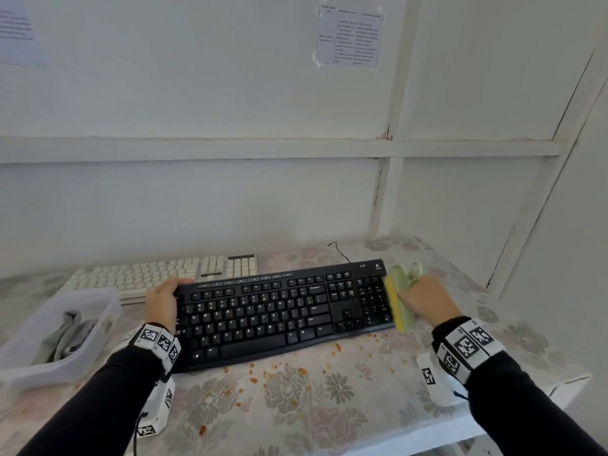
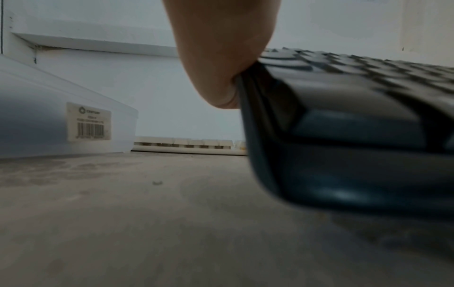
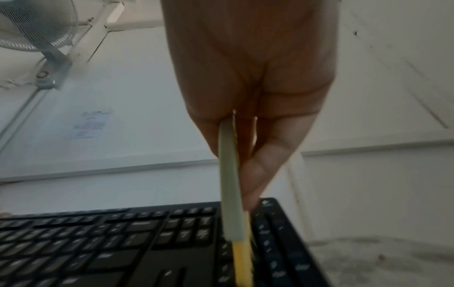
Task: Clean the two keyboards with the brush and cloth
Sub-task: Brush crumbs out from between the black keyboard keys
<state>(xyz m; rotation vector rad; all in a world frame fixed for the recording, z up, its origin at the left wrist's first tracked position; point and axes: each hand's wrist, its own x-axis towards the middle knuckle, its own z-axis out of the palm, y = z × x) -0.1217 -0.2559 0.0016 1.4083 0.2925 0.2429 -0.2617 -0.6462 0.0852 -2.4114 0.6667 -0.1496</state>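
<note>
A black keyboard [image 1: 279,311] lies across the middle of the flowered table; it also fills the lower part of the right wrist view [image 3: 110,242] and the right of the left wrist view [image 2: 356,136]. My left hand [image 1: 163,299] grips its left end, thumb on the top edge. My right hand [image 1: 424,299] grips a pale green brush with yellow bristles [image 1: 396,302], bristles at the number pad on the right end; in the right wrist view the brush [image 3: 230,184] stands over those keys. A white keyboard [image 1: 158,274] lies behind, by the wall.
A translucent plastic box [image 1: 23,363] at the left holds a grey cloth [image 1: 65,337]. Orange crumbs [image 1: 279,366] are scattered on the tablecloth in front of the black keyboard. The wall stands close behind and the table's edge [image 1: 566,383] runs at the right.
</note>
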